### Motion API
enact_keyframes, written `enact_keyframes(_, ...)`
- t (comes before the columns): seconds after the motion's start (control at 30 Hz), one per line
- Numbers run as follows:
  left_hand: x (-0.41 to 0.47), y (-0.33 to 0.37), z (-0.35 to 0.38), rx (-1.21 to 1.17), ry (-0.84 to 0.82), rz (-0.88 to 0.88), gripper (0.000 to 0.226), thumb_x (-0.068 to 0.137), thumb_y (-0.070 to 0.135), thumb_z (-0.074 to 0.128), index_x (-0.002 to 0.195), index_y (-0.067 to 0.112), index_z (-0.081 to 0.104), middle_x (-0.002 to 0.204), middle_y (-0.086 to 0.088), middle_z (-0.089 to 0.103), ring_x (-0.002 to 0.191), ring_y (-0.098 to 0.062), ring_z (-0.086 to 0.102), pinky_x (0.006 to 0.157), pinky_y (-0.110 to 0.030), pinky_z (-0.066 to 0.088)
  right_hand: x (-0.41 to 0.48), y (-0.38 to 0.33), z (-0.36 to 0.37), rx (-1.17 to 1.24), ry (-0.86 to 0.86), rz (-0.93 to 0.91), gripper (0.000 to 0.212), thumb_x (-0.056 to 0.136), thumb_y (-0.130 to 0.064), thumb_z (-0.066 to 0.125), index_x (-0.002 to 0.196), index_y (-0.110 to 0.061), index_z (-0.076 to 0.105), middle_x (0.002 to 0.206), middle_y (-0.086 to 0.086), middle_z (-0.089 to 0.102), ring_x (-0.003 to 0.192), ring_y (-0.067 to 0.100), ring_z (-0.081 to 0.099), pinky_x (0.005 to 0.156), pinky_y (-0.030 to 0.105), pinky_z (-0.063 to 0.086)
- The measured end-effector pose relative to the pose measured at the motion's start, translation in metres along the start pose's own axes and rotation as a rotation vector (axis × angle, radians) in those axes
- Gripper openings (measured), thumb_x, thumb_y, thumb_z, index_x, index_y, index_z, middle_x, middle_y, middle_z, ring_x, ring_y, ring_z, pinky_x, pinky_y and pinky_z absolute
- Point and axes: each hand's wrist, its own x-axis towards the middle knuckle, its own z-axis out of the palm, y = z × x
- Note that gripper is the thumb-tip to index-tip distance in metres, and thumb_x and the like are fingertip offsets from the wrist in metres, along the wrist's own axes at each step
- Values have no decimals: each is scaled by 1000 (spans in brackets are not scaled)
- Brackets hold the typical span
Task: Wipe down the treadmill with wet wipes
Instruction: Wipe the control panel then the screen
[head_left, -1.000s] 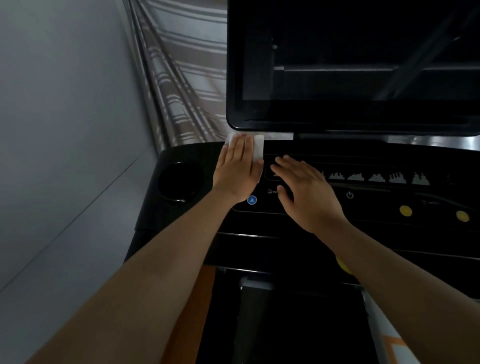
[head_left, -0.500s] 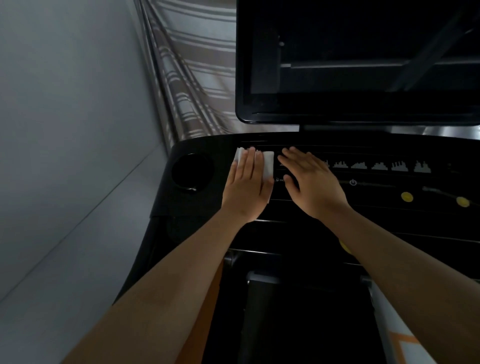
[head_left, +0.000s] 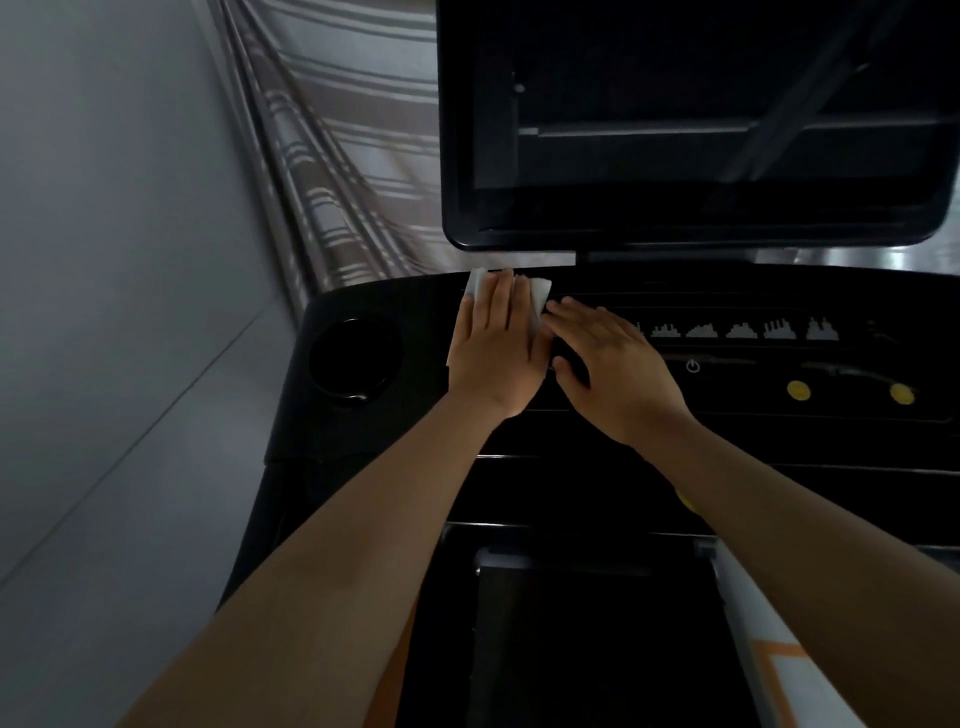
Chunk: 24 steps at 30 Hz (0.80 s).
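Observation:
The black treadmill console (head_left: 415, 312) fills the middle of the head view, with a dark screen (head_left: 701, 119) standing above it. My left hand (head_left: 496, 343) lies flat with straight fingers on a white wet wipe (head_left: 539, 293), pressing it onto the console's upper left part, just below the screen's lower edge. Most of the wipe is hidden under my palm. My right hand (head_left: 613, 369) rests flat on the button panel right beside the left hand, its fingertips close to the wipe's right edge.
A round cup holder (head_left: 353, 358) sits in the console's left end. White program icons (head_left: 743, 330), a power symbol (head_left: 692, 366) and two yellow buttons (head_left: 797, 389) lie to the right of my hands. A grey wall (head_left: 114, 260) and a striped curtain (head_left: 353, 156) stand to the left.
My left hand slid the wipe toward me half a second ago, and has now pushed it back up to the console's top edge. My right hand stayed beside it.

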Motion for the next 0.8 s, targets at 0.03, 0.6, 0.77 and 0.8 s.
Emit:
enact_keyframes(0.03,3,0,0,4,6,14,65,104,43,18,155,10,-6,163,-7,-12,149,-19,-16,121,-37,-9,0,0,0,0,-4,4,50,95,-20,56,144,-13,46,150,1,46,142,14,35,118,28,15)
enact_keyframes(0.6,-16,-1,3,-19,-24,73,66,104,44,21,154,16,-11,162,-3,-17,148,-15,-19,118,-34,-13,3,-4,-9,-83,-43,163,58,94,-35,54,146,-13,39,153,3,35,144,19,26,118,31,17)
enact_keyframes(0.77,-63,17,9,-75,-53,-68,61,105,41,16,153,20,-15,161,-1,-22,146,-13,-24,120,-35,-14,4,1,-19,-6,-170,119,57,101,-25,44,153,-8,27,162,6,20,151,17,11,122,29,7)
enact_keyframes(0.8,-70,21,9,-80,-63,-90,62,105,42,16,153,20,-16,161,-1,-23,146,-14,-25,120,-36,-15,5,4,-23,-1,-221,90,58,102,-25,42,154,-9,23,163,5,14,151,16,6,121,27,3)
